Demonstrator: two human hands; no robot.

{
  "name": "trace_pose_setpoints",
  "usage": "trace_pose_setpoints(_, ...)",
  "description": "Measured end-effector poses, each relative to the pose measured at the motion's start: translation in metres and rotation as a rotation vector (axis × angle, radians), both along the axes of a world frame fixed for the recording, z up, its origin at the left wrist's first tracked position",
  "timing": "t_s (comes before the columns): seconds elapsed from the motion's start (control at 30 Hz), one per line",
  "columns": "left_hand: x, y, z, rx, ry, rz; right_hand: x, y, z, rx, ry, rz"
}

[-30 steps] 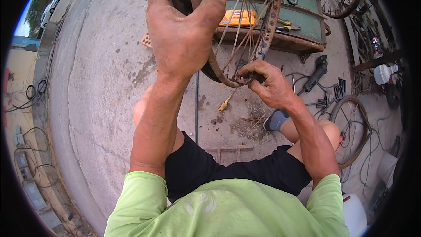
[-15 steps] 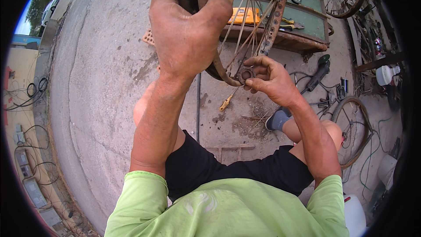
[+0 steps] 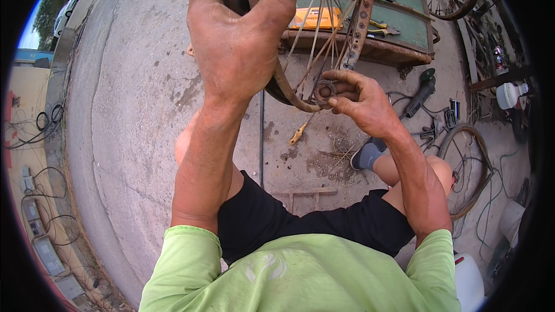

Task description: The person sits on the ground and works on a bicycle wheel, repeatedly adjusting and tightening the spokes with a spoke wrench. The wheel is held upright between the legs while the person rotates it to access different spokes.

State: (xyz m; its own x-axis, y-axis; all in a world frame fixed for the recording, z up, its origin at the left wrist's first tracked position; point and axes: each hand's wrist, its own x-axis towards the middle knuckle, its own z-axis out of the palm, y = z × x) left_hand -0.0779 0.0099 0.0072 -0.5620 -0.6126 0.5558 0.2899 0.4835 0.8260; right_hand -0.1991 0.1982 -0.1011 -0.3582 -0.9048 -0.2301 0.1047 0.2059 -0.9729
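My left hand (image 3: 234, 40) is closed round the rim of a rusty spoked wheel (image 3: 287, 93), its thumb pressed on the rim near the top of the view. At the wheel's near end, my right hand (image 3: 370, 107) pinches a small rusty metal ring (image 3: 325, 82) between thumb and fingers. The ring sits beside the rim, close to the spokes; whether it touches them I cannot tell. A rusty strip with a row of holes (image 3: 359, 29) runs upward beyond my right fingers, beside the hub.
Beyond the wheel stands a green metal box (image 3: 404, 29) bearing an orange carton (image 3: 317, 18) and yellow-handled pliers (image 3: 381, 29). A yellow-handled screwdriver (image 3: 298, 134) lies on the concrete. To the right are an angle grinder (image 3: 420, 97) and another wheel (image 3: 484, 182).
My left hand and the wheel have shifted slightly left. My right thumb has slid toward the ring's edge, so more of the ring shows.
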Motion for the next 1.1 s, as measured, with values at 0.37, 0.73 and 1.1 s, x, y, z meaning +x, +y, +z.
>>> trace_pose_setpoints(0.37, 0.002, 0.016, -0.01, 0.204, 0.05, -0.032, 0.003, -0.003, -0.004, 0.095, -0.114, -0.116)
trace_pose_setpoints(0.73, -0.004, -0.002, 0.004, -0.057, 0.028, -0.03, 0.001, -0.003, -0.016, 0.078, -0.258, -0.21)
trace_pose_setpoints(1.1, -0.004, -0.003, 0.002, -0.053, 0.041, -0.04, 0.001, -0.001, -0.016, -0.032, -0.482, -0.191)
